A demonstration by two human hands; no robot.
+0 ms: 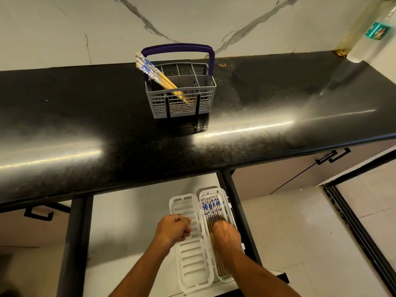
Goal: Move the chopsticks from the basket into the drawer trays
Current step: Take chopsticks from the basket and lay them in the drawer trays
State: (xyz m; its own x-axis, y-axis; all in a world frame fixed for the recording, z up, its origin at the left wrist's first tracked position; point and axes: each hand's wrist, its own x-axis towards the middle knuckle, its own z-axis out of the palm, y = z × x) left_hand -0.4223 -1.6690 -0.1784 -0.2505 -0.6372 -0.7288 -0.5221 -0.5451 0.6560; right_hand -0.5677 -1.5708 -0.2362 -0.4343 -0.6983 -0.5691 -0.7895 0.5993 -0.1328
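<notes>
Both hands reach down into the open drawer [132, 221] below the desk [107, 129]. Left hand [174, 229] hangs over the left tray [192, 254], an empty white slotted one, with its fingers curled in a loose fist holding nothing. Right hand [226, 233] lies palm-down on the chopsticks in the right tray [212, 192]; its fingers are hidden, so I cannot tell whether they grip. Those laid chopsticks [211, 207] show blue-patterned ends pointing toward the desk.

On the black desk stands the grey basket [182, 103] with a purple handle [177, 49]. More chopsticks in the basket [154, 72] lean to the left, patterned ends up. A marble wall [64, 28] rises behind, with cabinet doors [300, 168] to the right.
</notes>
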